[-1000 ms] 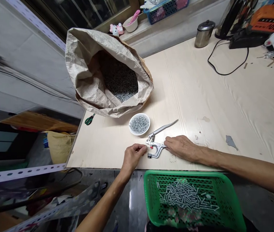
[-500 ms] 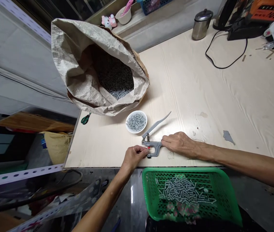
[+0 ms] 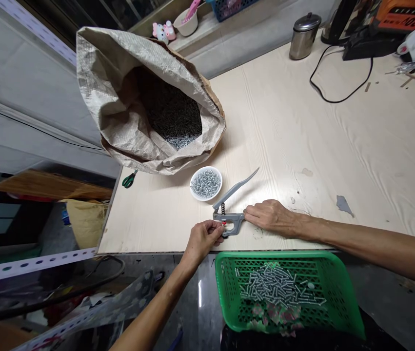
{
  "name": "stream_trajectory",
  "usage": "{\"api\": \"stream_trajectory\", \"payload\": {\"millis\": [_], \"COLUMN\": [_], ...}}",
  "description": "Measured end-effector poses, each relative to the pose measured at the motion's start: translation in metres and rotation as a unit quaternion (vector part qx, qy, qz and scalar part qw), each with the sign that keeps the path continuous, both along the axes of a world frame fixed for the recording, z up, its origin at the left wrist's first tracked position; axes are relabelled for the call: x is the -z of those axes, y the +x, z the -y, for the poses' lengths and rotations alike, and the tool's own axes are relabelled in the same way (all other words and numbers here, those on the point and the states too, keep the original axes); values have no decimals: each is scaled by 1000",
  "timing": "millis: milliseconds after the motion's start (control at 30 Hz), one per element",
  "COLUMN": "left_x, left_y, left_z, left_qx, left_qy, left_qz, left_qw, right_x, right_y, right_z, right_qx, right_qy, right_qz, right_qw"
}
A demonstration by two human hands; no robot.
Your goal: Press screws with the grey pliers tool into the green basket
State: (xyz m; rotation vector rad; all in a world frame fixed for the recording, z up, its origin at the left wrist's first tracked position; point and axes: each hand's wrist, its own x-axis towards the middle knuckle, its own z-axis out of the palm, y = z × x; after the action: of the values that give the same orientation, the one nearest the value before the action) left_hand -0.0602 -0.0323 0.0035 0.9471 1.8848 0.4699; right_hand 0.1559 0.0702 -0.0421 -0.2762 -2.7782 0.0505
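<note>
Grey snap pliers [image 3: 233,202] lie near the front edge of the pale wooden table [image 3: 320,146], their upper handle raised. My right hand [image 3: 271,218] rests closed on the pliers' lower handle. My left hand [image 3: 203,238] pinches something small at the pliers' red-tipped jaw; what it holds is too small to name. A white bowl of small metal parts [image 3: 206,183] stands just behind the pliers. A green basket [image 3: 339,292] with several silver metal parts sits below the table edge, in front of me.
A big open paper sack [image 3: 119,107] full of metal parts stands at the table's back left. Green-handled scissors [image 3: 128,180] lie by its foot. A steel canister [image 3: 303,36], a black cable [image 3: 339,92] and appliances are at the far right.
My left hand has moved right, up to the pliers' jaw. The pliers and my right hand shifted slightly left. The camera view tilted a little.
</note>
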Motion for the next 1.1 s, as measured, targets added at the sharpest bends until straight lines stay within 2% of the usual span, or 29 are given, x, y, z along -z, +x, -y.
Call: {"api": "stream_trajectory", "payload": {"millis": [200, 333, 600, 833, 967, 1100], "left_x": [-8, -9, -9, -13, -14, -13], "left_y": [0, -2, 5, 9, 8, 6], "left_z": [-3, -7, -9, -11, -13, -14], "left_qx": [55, 87, -21, -24, -31, -32], "left_qy": [21, 11, -88, -121, -147, -151], "left_qz": [-50, -33, 28, 11, 17, 46], "left_qw": [997, 996, 996, 992, 988, 987], "right_x": [0, 0, 2, 0, -6, -14], "right_y": [0, 0, -2, -4, -3, 1], "right_z": [0, -1, -4, -8, -11, -20], "right_qx": [0, 1, 1, 12, 25, 43], "right_qy": [5, -2, -34, -67, -113, -159], "right_qz": [-7, 1, 9, 44, 64, 36], "right_qw": [1000, 1000, 999, 997, 991, 986]}}
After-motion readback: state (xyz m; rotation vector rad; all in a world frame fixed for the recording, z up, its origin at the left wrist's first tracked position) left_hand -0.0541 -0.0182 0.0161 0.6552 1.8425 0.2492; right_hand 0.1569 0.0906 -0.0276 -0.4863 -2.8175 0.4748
